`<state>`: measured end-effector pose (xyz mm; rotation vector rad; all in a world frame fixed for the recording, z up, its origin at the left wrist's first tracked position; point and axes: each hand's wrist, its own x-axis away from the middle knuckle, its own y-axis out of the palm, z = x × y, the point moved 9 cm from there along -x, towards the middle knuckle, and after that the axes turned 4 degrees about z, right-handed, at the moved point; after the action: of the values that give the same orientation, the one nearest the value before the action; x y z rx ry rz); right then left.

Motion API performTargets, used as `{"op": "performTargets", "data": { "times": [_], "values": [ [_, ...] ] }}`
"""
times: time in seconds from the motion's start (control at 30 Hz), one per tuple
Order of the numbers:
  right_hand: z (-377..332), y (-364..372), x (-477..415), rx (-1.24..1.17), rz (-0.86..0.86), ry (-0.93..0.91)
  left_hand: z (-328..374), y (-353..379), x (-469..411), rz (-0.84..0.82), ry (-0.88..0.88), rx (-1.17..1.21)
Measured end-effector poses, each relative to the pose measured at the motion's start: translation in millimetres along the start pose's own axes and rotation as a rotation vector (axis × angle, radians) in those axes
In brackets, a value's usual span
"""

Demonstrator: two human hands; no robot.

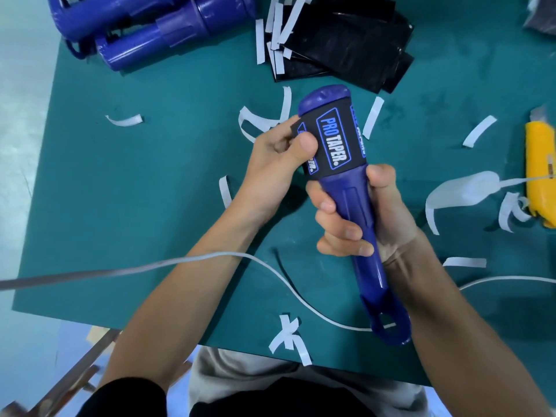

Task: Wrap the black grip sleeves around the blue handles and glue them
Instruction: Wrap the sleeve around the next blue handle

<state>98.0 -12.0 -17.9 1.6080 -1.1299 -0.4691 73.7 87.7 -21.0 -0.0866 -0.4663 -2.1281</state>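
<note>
I hold a blue handle point(358, 206) above the green mat, its rounded end pointing away from me. My right hand point(358, 218) grips its ribbed middle, fingers curled round it. A black grip sleeve point(334, 142) printed "PRO TAPER" wraps the thick upper part. My left hand point(279, 152) pinches the sleeve's loose left edge, with the thumb pressing it against the handle. A pile of flat black sleeves point(346, 46) lies at the back of the mat. Several bare blue handles point(156, 34) are stacked at the back left.
White backing strips point(464, 191) lie scattered over the green mat point(135, 191). A yellow utility knife point(540, 173) lies at the right edge. A long white strip point(186, 260) curves across my forearms. The mat's front edge runs just ahead of my lap.
</note>
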Motion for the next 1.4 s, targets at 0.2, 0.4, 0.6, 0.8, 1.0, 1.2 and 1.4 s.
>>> {"op": "performTargets", "data": {
  "times": [0.2, 0.4, 0.6, 0.8, 1.0, 1.2, 1.4],
  "values": [
    [-4, -17, 0, 0.265, 0.219, -0.062, -7, 4, 4, -0.042, -0.089, 0.115],
    [-43, -34, 22, 0.847, 0.543, -0.31, -13, 7, 7, -0.078, -0.201, 0.375],
    [-101, -21, 69, 0.952, 0.943, -0.876, -13, 7, 8, -0.082, -0.248, 0.507],
    [-102, 2, 54, 0.988, 0.899, -0.996, -15, 9, 5, -0.074, -0.24, 0.415],
    [-108, -1, 58, 1.023, 1.018, -1.007, -17, 10, 5, -0.062, -0.235, 0.364],
    [-109, -14, 82, 1.286, 1.309, -0.908, -20, 4, 4, 0.006, -0.219, 0.31],
    [-84, -16, 55, 0.978, 0.984, -0.678, -5, -4, 4, 0.158, -0.007, 0.093]
  ]
}}
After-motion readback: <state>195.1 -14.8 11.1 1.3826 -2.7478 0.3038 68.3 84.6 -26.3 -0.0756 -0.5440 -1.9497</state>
